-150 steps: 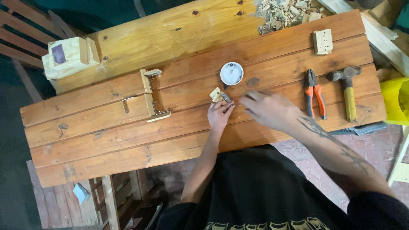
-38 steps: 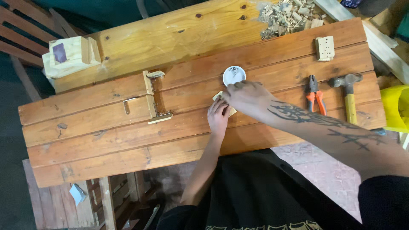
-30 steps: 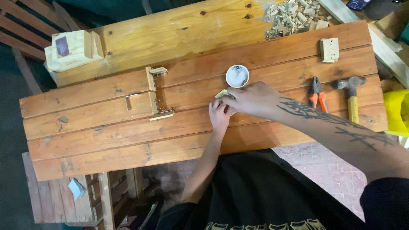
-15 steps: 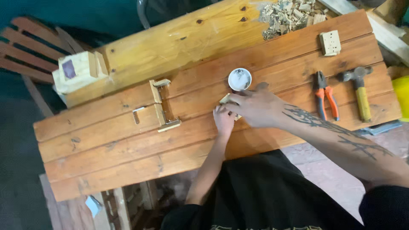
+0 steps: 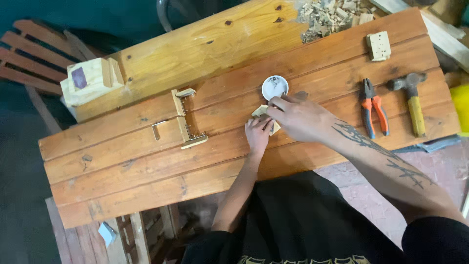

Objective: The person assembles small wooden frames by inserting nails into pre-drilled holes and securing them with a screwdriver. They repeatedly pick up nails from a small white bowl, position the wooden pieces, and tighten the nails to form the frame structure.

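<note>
Both your hands meet at the middle of the table [image 5: 146, 171], over a small pale wood block [image 5: 260, 111].

Left hand [image 5: 257, 134]: fingers closed on the near side of the wood block, pinning it flat to the planks. Right hand [image 5: 303, 118]: reaches in from the right, fingertips pinched together at the block's top edge; whether they hold anything small, you cannot tell from here. The block shows only as a corner between the two hands, touching both.

Step in hand, by the look of it: fine work on the block's upper face, likely with something taken from the round white dish [image 5: 274, 87] just beyond the fingertips. The next move would call for a steady left-hand hold, so the block does not slide, and a short reach to the dish.

Around: wooden jig with metal brackets [image 5: 183, 120] to the left, near but apart. Orange-handled pliers [image 5: 373, 107] and hammer [image 5: 410, 102] lie to the right, untouched. Wood scraps [image 5: 332, 14] at the far edge.
</note>
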